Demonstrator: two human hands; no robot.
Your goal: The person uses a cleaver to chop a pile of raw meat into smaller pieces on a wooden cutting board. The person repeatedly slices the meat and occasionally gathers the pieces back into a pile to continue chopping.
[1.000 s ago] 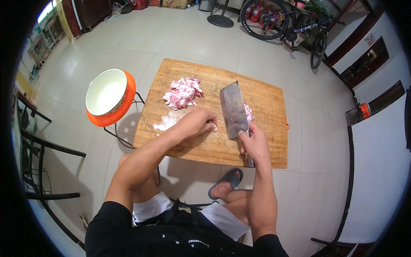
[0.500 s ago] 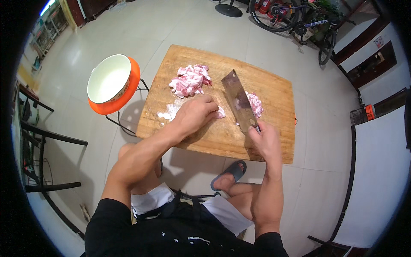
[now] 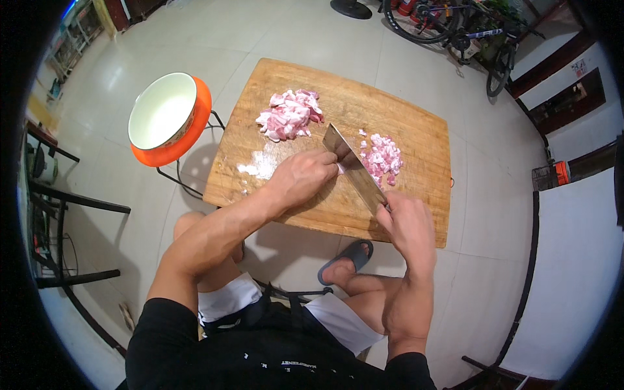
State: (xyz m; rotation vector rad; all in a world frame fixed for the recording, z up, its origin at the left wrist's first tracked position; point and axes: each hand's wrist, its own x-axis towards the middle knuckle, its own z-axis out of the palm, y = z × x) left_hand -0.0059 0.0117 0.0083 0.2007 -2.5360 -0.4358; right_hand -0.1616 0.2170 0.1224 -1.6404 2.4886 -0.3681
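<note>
My right hand (image 3: 408,223) is wrapped round the handle of a cleaver (image 3: 356,170), whose blade stands on edge over the wooden board (image 3: 292,211). Bent fingers of my left hand (image 3: 304,174) press a piece of raw pink meat (image 3: 341,168) against the board, right beside the blade; most of that piece is hidden under them. To the right of the blade lies a pile of small diced meat (image 3: 382,156). Larger slices of meat (image 3: 290,115) are heaped at the board's far left. White residue (image 3: 259,162) smears the wood left of my left hand.
A white enamel bowl (image 3: 162,112) rests on an orange stool (image 3: 203,107) at the board's left. Dark chair legs (image 3: 84,201) stand farther left. My slippered foot (image 3: 348,261) is below the near edge. A bicycle (image 3: 448,32) stands at the far right.
The cleaver has come down and left, and its blade now stands beside my left fingers instead of showing its flat side. More diced meat is uncovered. The view has shifted slightly.
</note>
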